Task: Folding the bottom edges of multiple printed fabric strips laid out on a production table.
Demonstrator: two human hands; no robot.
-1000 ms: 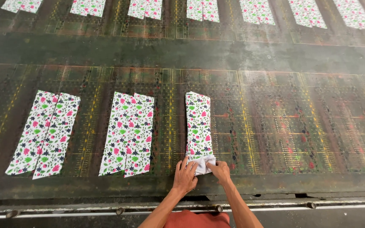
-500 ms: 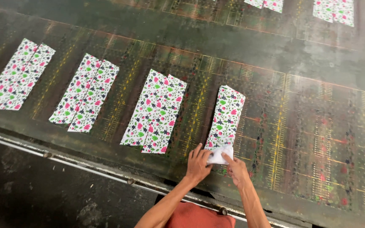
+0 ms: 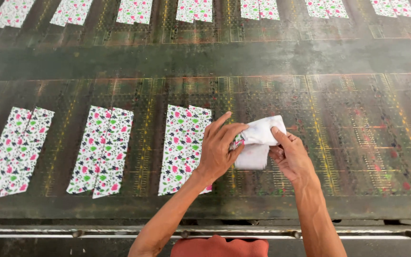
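both hands, left hand (image 3: 220, 150) and right hand (image 3: 288, 154), pinch a bunched white floral-print fabric piece (image 3: 259, 140).

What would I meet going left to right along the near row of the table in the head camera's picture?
First floral fabric pair → second floral pair → third floral pair → left hand → folded white cloth → right hand.

The cloth (image 3: 260, 140) is a white folded bundle with a bit of floral print showing at its left edge, held above the table between 2 hands.
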